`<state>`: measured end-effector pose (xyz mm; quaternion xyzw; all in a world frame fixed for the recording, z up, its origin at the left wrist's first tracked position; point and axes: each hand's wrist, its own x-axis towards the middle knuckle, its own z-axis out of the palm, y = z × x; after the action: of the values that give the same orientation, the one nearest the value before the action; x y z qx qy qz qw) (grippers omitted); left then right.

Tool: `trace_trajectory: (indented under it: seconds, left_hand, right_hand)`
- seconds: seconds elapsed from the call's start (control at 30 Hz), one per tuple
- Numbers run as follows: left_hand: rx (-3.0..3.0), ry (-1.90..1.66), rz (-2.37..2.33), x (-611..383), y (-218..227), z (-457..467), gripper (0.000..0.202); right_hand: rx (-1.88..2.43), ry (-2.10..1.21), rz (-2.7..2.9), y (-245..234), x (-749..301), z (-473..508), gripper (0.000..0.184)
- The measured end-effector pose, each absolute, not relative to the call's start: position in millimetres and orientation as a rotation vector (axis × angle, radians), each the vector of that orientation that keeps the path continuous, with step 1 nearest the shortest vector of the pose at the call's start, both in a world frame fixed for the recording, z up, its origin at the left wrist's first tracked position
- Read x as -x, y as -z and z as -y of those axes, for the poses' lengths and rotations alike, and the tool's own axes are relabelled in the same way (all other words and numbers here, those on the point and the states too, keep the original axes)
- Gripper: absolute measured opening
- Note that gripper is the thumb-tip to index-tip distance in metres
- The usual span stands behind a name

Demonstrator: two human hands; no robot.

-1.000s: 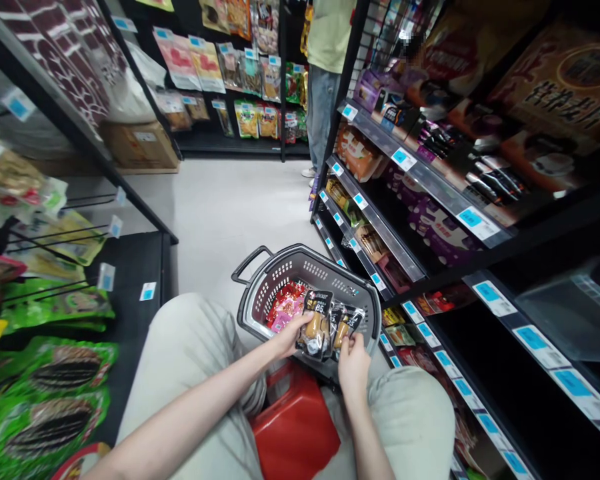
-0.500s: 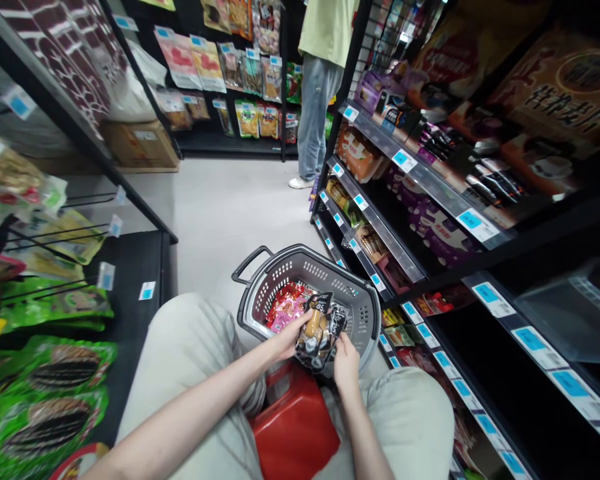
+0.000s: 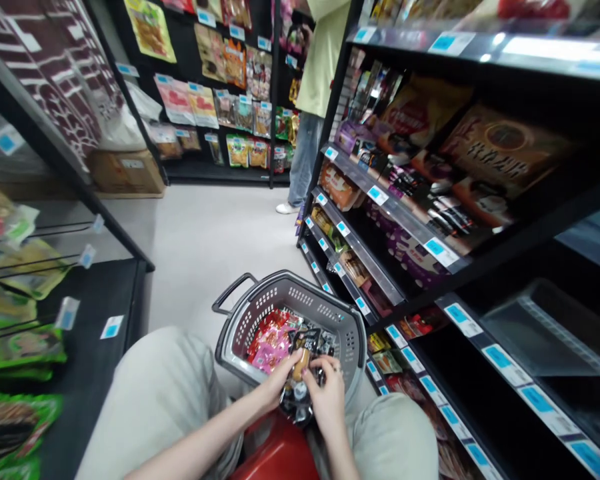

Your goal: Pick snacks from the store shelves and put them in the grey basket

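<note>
Between my knees, a black snack packet with a clear window showing brown pieces is held over the near rim of a grey shopping basket. My left hand is closed on the packet's left side. On its right side, my right hand grips with thumb and fingers bent. Inside the basket lie red and pink packets, with more black packets beside them, partly hidden by my hands. The basket's handle sticks out at the far left.
A red stool shows between my legs. Shelves with price tags rise on the right, and a rack of green snack bags on the left. A person in jeans stands farther down the aisle by hanging packets.
My view has tilted up, so the basket sits lower. My right hand has moved in from the packet's right edge, closer to my left hand. The packets overlap less in my hands.
</note>
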<state>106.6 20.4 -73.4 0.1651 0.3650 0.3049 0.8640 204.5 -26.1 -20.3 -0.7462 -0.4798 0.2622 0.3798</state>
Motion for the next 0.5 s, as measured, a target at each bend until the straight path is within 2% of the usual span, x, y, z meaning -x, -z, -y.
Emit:
trace_trajectory:
  seconds: [0.1,0.27,0.43,0.5]
  left_hand:
    - [-0.251,-0.664,-0.763,-108,61,-17,0.035]
    - [-0.286,-0.610,-0.708,-113,31,-10,0.054]
    - [-0.421,-0.724,-0.732,-111,25,3,0.033]
    - [-0.479,-0.738,-0.736,-105,26,8,0.035]
  right_hand:
    - [1.874,-0.734,1.153,23,-209,29,0.008]
    - [1.825,-0.734,0.979,21,-218,40,0.014]
    - [1.636,-0.736,0.725,-3,-221,62,0.026]
    - [1.554,-0.749,0.664,-21,-226,72,0.026]
